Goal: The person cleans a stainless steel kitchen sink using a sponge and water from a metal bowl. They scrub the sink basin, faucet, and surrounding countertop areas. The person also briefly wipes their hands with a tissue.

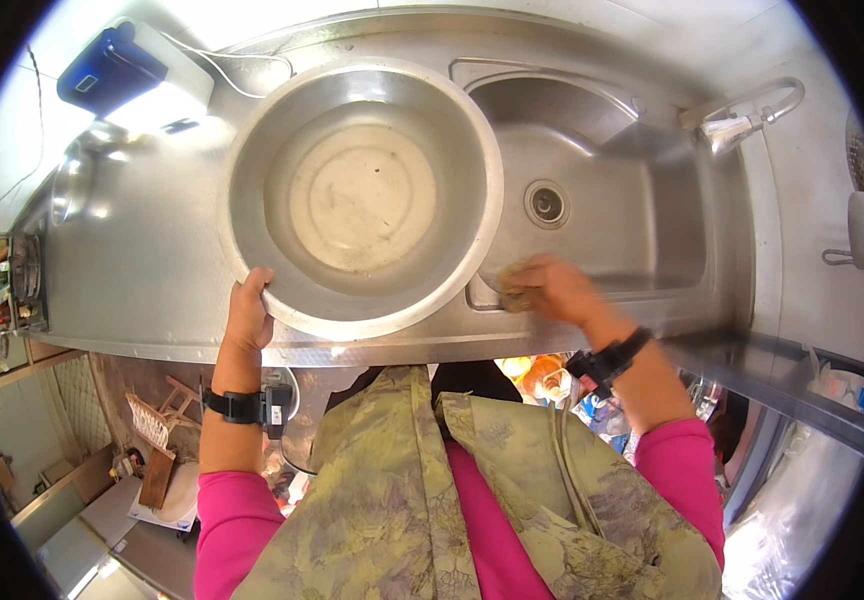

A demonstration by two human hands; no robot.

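Observation:
A large round metal basin [483, 247] stands on the steel counter, its right side reaching over the sink's edge. Shallow water [363, 199] appears to cover its bottom, where a few dark specks show. My left hand [250, 309] grips the basin's near left rim, thumb over the top. Between the fingers of my right hand [561, 289] is a brownish scrubbing pad or cloth [516, 289], blurred. That hand is over the near left corner of the stainless steel sink [619, 217], just right of the basin.
A faucet [732, 131] curves over the sink's right end, and a drain [547, 204] sits in its floor. A blue and white appliance [136, 75] with a white cord is at the back left. A metal bowl [70, 184] stands left, near a stove [27, 277].

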